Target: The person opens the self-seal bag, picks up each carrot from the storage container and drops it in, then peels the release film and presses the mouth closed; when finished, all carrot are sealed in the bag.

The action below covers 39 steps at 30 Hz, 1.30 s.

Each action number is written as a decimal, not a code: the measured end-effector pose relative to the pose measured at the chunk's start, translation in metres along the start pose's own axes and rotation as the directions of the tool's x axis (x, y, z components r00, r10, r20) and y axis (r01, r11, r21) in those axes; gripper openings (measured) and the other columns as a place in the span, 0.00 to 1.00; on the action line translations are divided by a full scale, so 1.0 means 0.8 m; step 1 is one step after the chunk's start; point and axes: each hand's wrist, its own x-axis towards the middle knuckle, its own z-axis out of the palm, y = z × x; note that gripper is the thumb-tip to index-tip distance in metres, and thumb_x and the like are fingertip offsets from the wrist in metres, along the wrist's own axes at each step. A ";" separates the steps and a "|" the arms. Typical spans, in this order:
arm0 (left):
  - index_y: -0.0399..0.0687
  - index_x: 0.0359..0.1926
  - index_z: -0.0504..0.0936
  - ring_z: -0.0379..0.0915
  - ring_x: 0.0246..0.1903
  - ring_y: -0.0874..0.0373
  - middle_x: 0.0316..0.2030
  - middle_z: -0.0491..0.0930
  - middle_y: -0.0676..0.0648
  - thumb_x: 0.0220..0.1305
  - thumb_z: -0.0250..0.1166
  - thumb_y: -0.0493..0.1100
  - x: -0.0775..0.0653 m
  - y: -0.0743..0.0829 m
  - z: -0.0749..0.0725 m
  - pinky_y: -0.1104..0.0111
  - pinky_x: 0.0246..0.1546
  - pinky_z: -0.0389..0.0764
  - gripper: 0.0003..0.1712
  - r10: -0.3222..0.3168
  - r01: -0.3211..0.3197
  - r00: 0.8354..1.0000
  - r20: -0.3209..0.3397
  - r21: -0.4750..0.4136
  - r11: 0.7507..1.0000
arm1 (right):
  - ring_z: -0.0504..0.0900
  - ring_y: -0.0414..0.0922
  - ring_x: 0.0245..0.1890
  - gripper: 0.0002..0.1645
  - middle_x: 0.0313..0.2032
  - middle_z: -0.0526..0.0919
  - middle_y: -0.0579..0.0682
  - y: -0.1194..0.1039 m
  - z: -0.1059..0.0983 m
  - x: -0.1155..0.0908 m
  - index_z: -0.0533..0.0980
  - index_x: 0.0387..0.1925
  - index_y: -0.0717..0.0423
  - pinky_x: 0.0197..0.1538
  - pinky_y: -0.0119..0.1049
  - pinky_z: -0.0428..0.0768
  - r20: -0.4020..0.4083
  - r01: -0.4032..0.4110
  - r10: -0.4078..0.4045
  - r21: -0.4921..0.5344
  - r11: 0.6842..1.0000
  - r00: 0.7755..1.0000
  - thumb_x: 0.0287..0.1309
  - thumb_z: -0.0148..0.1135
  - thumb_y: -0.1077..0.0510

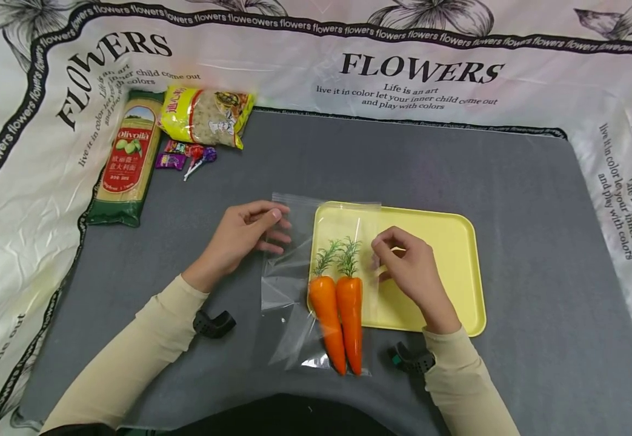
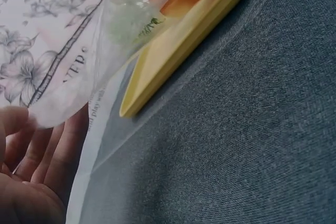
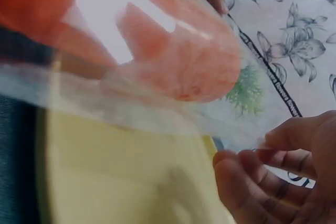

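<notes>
Two orange carrots (image 1: 351, 321) with feathery green tops lie side by side inside a clear plastic bag (image 1: 288, 290). The bag overlaps the left part of a yellow tray (image 1: 435, 266), and the carrot tips reach past its near edge. My left hand (image 1: 252, 233) pinches the bag's upper left edge between thumb and fingers, the other fingers spread loosely. On the opposite side, my right hand (image 1: 411, 266) pinches the bag's right edge above the tray. In the right wrist view, the carrots (image 3: 173, 51) show blurred through the shiny plastic, close to the camera.
At the back left lie a green-and-red pasta packet (image 1: 125, 160), a yellow food bag (image 1: 206, 115) and some small wrapped candies (image 1: 171, 160) with a lollipop (image 1: 201, 156). A grey cloth (image 1: 539, 242) covers the table, bordered by a white floral sheet (image 1: 272, 66).
</notes>
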 end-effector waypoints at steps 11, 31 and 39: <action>0.28 0.51 0.76 0.81 0.41 0.44 0.41 0.82 0.34 0.66 0.59 0.42 -0.002 0.003 0.004 0.57 0.40 0.80 0.20 0.105 -0.108 0.993 -0.057 -0.052 0.993 | 0.82 0.45 0.22 0.09 0.27 0.78 0.52 0.016 -0.004 0.014 0.76 0.34 0.56 0.21 0.38 0.80 -0.042 0.013 -0.022 -0.183 0.983 0.999 0.61 0.58 0.54; 0.31 0.50 0.79 0.81 0.34 0.40 0.37 0.83 0.36 0.69 0.55 0.36 -0.031 0.060 0.039 0.56 0.33 0.81 0.14 0.248 -0.244 0.969 -0.017 0.131 0.961 | 0.75 0.43 0.40 0.09 0.40 0.78 0.50 -0.104 0.069 0.037 0.79 0.40 0.57 0.45 0.33 0.76 0.177 0.742 -0.763 -0.448 0.499 0.621 0.56 0.64 0.61; 0.36 0.49 0.81 0.74 0.15 0.59 0.34 0.85 0.43 0.68 0.56 0.36 -0.036 0.059 0.040 0.70 0.12 0.63 0.13 0.380 -0.326 0.924 -0.049 0.421 0.846 | 0.75 0.41 0.38 0.10 0.39 0.78 0.49 -0.106 0.083 0.052 0.80 0.40 0.58 0.43 0.32 0.77 0.203 0.720 -0.743 -0.501 0.481 0.638 0.59 0.63 0.57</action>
